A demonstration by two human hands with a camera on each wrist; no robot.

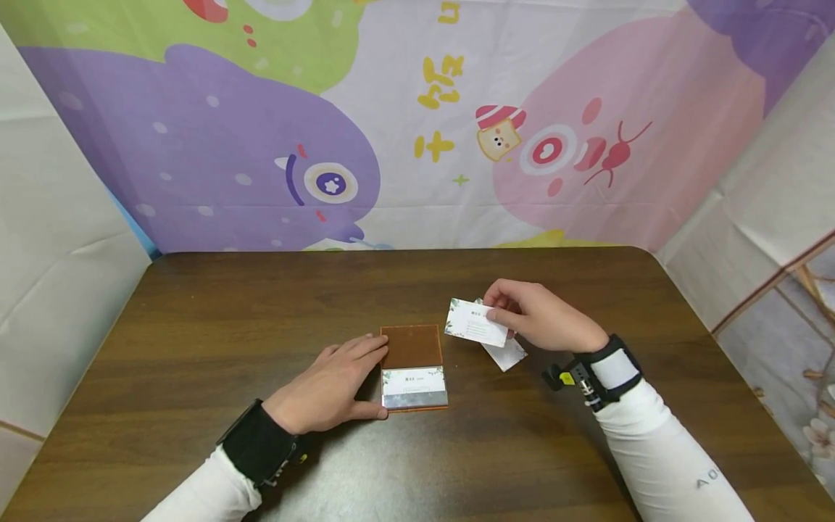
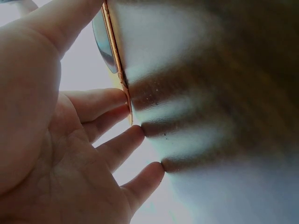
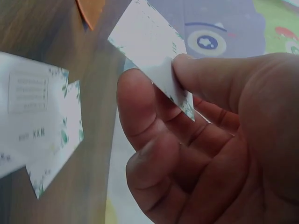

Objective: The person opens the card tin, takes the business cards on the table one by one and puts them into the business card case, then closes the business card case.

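A brown card holder [image 1: 411, 348] lies unfolded on the table. In its lower half sits a white business card [image 1: 417, 380] with a leaf print, above a grey strip. My left hand [image 1: 333, 384] rests at the holder's left side, fingertips on its upper edge and thumb by the lower corner. Between thumb and fingers my right hand [image 1: 548, 315] pinches another white business card [image 3: 149, 42], to the right of the holder. Beneath that hand, overlapping loose cards [image 3: 32, 116] lie on the table, partly hidden in the head view.
The dark wooden table [image 1: 261, 304] reaches back to a cartoon-printed cloth [image 1: 404, 196]. Pale cloth [image 1: 65, 217] hangs on the left, and a flower-patterned panel [image 1: 792, 348] stands at the right. Each wrist wears a black strap.
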